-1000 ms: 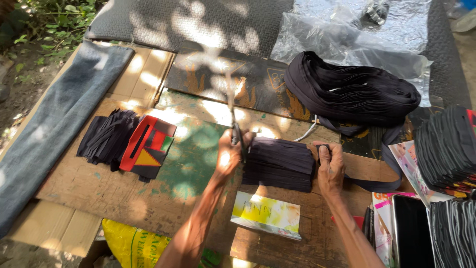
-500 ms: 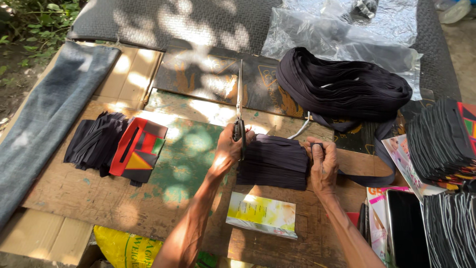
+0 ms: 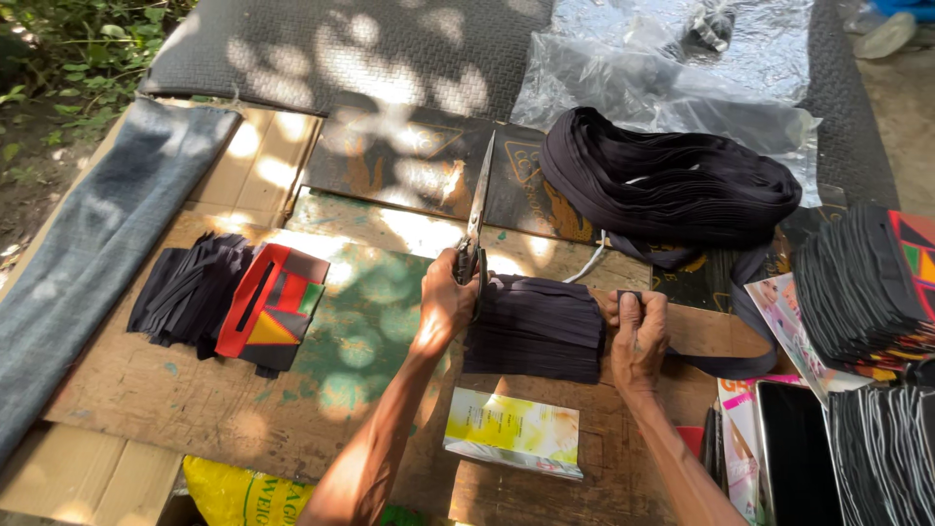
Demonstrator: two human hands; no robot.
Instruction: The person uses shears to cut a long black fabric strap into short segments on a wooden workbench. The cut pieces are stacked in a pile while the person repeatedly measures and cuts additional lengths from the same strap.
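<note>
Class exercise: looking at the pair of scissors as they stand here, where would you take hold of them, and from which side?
Grip the scissors at the handles, the near, low end, where the left hand already wraps them. Come from the near left: the long blades point up and away, and the stack of black strips lies right of them under the right hand.

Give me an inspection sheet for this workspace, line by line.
Surface: flattened cardboard on dark matting, in dappled shade.
Job's things: scissors, blades pointing away; stack of black strips; coil of black band.
Clutter: second pile of black strips, colourful patterned piece, yellow-green leaflet, clear plastic sheet, stacked pieces at right.
Grippers: left hand grips the scissors; right hand pins the stack's end.
Cables: nothing seen.
Surroundings: plants and soil at left.
</note>
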